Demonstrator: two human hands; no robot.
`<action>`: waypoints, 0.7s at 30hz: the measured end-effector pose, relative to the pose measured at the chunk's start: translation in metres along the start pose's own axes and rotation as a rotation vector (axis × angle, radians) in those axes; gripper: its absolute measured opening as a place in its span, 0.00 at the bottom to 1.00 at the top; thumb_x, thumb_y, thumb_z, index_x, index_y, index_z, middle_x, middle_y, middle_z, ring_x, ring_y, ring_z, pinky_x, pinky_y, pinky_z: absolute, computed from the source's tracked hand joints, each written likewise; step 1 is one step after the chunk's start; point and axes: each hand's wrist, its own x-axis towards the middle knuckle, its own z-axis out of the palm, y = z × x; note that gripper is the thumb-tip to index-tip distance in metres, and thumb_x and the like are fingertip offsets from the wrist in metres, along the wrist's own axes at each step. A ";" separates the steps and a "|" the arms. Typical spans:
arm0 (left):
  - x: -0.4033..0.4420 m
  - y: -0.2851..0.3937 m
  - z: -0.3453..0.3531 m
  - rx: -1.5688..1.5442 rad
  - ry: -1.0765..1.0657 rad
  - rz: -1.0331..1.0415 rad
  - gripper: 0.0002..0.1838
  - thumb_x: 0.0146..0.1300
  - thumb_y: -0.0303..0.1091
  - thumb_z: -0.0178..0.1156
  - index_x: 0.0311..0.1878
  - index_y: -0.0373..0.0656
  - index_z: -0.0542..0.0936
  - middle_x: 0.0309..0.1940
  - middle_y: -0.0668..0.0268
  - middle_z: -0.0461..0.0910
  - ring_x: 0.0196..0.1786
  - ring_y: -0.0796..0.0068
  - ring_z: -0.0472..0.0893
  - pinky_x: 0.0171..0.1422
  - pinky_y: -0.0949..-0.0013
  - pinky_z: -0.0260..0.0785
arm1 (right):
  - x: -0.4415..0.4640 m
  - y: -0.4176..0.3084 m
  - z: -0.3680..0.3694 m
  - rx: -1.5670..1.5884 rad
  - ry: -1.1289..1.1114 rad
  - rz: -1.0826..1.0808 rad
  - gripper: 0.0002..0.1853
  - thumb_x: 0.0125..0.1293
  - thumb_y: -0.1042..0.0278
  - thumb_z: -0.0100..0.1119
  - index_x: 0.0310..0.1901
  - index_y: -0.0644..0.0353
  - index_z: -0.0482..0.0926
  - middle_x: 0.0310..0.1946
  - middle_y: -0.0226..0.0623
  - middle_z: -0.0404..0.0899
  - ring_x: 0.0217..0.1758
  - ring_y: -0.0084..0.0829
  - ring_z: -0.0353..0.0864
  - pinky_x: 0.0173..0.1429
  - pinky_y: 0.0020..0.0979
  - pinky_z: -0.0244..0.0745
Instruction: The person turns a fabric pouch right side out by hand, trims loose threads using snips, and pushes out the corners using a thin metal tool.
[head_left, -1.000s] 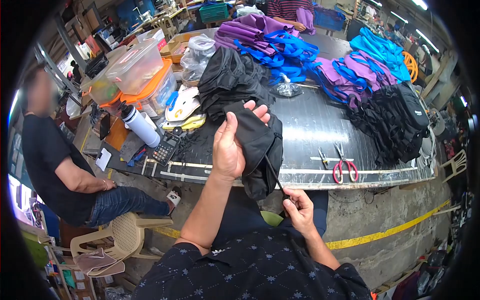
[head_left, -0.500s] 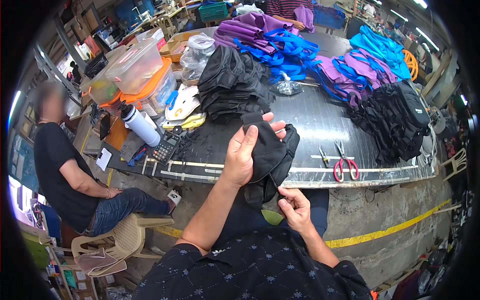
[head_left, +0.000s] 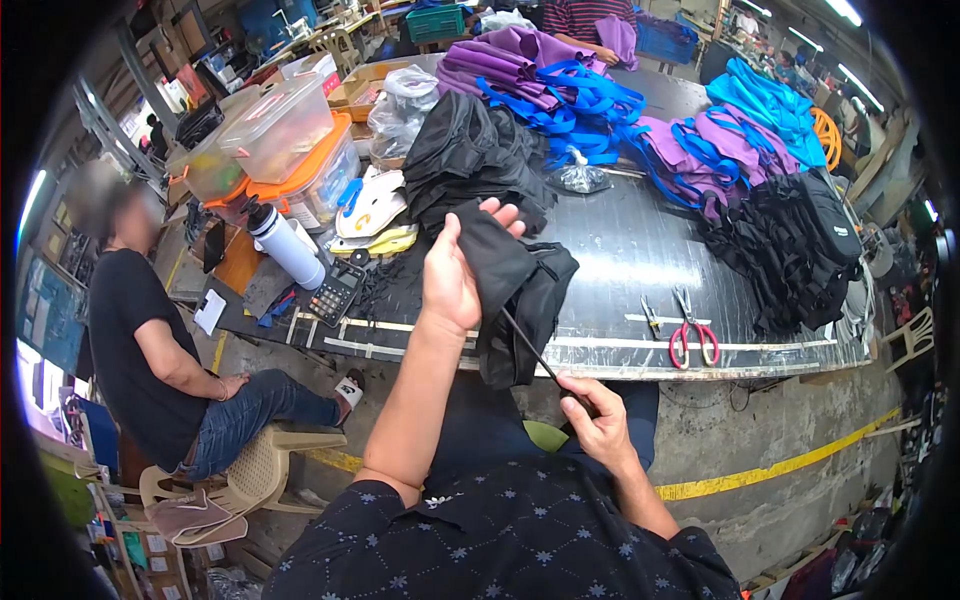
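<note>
A black fabric bag point(head_left: 540, 290) hangs over the table's front edge, its upper part lying across my left hand point(head_left: 455, 285). The thumb is on the near side and the fingertips show past the cloth, so the hand is closed around it. Lower down, my right hand point(head_left: 602, 425) pinches the end of a narrow black strap point(head_left: 528, 342), which runs straight and taut up to the bag. Part of what sits inside the right fingers is hidden.
Red-handled scissors point(head_left: 692, 335) and small snips point(head_left: 651, 315) lie right on the table point(head_left: 640, 235). A black fabric pile point(head_left: 470, 160), purple cloth point(head_left: 500, 65), a calculator point(head_left: 338, 293) and a bottle point(head_left: 285, 245) stand around. A person point(head_left: 150, 340) sits at left.
My left hand has shifted left and up with the bag, turning its palm more upward. The strap between the bag and my right hand now shows longer and stretched out.
</note>
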 end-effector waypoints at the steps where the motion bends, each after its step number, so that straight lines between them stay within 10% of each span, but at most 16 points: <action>1: 0.004 0.003 -0.007 0.051 0.038 0.023 0.31 0.85 0.55 0.40 0.73 0.37 0.72 0.67 0.53 0.80 0.68 0.55 0.80 0.73 0.49 0.73 | -0.002 -0.003 -0.003 -0.026 -0.007 0.019 0.18 0.70 0.76 0.68 0.60 0.66 0.84 0.53 0.45 0.88 0.55 0.33 0.88 0.61 0.32 0.78; 7: 0.027 0.016 -0.059 0.509 0.287 0.245 0.27 0.84 0.51 0.51 0.67 0.37 0.82 0.60 0.64 0.84 0.57 0.78 0.82 0.65 0.69 0.75 | -0.012 0.002 -0.047 -0.100 -0.023 0.078 0.18 0.65 0.76 0.71 0.56 0.64 0.86 0.47 0.32 0.87 0.44 0.19 0.81 0.50 0.23 0.74; 12: 0.021 0.010 -0.066 0.703 0.494 0.579 0.22 0.84 0.44 0.53 0.61 0.36 0.86 0.51 0.66 0.88 0.49 0.81 0.81 0.59 0.73 0.73 | -0.015 0.042 -0.072 0.007 0.437 0.254 0.20 0.74 0.75 0.62 0.65 0.68 0.78 0.47 0.27 0.83 0.46 0.17 0.77 0.54 0.22 0.74; 16: 0.016 -0.014 -0.063 0.724 0.498 0.637 0.22 0.85 0.43 0.52 0.59 0.34 0.86 0.53 0.63 0.89 0.52 0.78 0.82 0.62 0.71 0.73 | 0.008 0.054 -0.058 -0.517 0.414 0.180 0.26 0.75 0.75 0.57 0.73 0.65 0.69 0.67 0.53 0.77 0.68 0.47 0.78 0.72 0.40 0.70; 21: 0.007 -0.051 -0.073 0.727 0.438 0.566 0.27 0.85 0.45 0.47 0.53 0.31 0.88 0.46 0.59 0.90 0.50 0.72 0.84 0.59 0.69 0.73 | 0.018 0.106 -0.042 -0.939 0.310 0.136 0.15 0.69 0.76 0.59 0.56 0.61 0.76 0.51 0.51 0.76 0.53 0.55 0.79 0.56 0.54 0.75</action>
